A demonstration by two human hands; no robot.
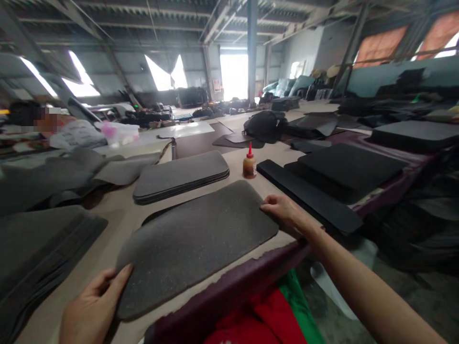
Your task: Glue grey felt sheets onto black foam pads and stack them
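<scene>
Left hand point(91, 306) and right hand point(283, 210) gripping opposite ends of a dark rounded panel point(201, 243), panel near the purple-draped table edge point(229, 291), bare tabletop strip between panel and stacked grey panels point(181, 174), red-tipped bottle point(249, 165) beyond, partly filled with amber liquid.

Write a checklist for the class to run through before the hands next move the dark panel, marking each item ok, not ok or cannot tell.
1. Left hand on the panel: ok; the left hand grips the left end of the panel, thumb on top.
2. Right hand on the panel: ok; the right hand pinches the right edge.
3. Bottle upright: ok; the bottle stands just beyond the panel.
4. Nothing under the panel: not ok; a dark edge shows beneath its far side.
5. Underside clean: cannot tell; it faces down.
</scene>
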